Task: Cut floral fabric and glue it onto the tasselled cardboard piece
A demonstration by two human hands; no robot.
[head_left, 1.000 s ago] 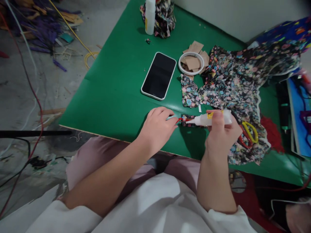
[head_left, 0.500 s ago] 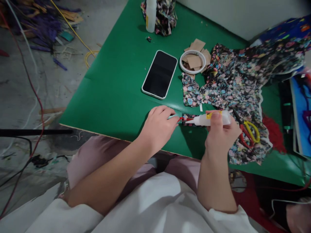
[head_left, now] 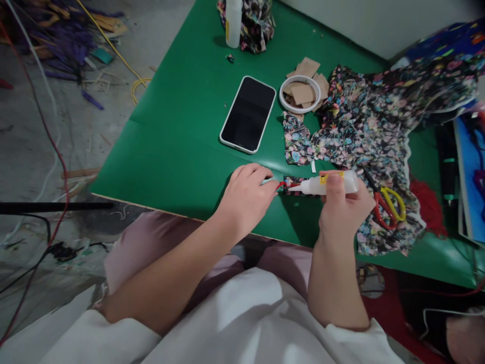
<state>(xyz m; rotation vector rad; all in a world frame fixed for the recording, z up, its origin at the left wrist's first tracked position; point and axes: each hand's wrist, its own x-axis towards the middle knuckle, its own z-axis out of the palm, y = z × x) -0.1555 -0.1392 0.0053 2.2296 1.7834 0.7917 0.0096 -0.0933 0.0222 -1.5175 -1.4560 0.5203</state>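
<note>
My right hand (head_left: 340, 199) is wrapped round a small clear glue bottle (head_left: 316, 186) with a yellow label, held tilted nearly flat with its thin nozzle pointing left. The nozzle tip lies over a small dark floral fabric piece (head_left: 288, 179) on the green table. A red cord (head_left: 281, 185) runs from that piece to the pinched fingertips of my left hand (head_left: 250, 191). Something pale teal (head_left: 267, 180) shows between my left fingers, mostly hidden. Whether the nozzle touches the cord I cannot tell.
A phone (head_left: 248, 114) lies ahead, beside a white ring (head_left: 300, 94) with cardboard pieces (head_left: 306, 66). Floral fabric (head_left: 364, 121) spreads on the right, with red-and-yellow-handled scissors (head_left: 390, 207) on it. Another bottle (head_left: 233, 25) stands at the back. The green table (head_left: 170, 131) ends close to my lap.
The whole view has shifted very slightly. Both hands keep their places, and the glue bottle's nozzle stays over the fabric piece.
</note>
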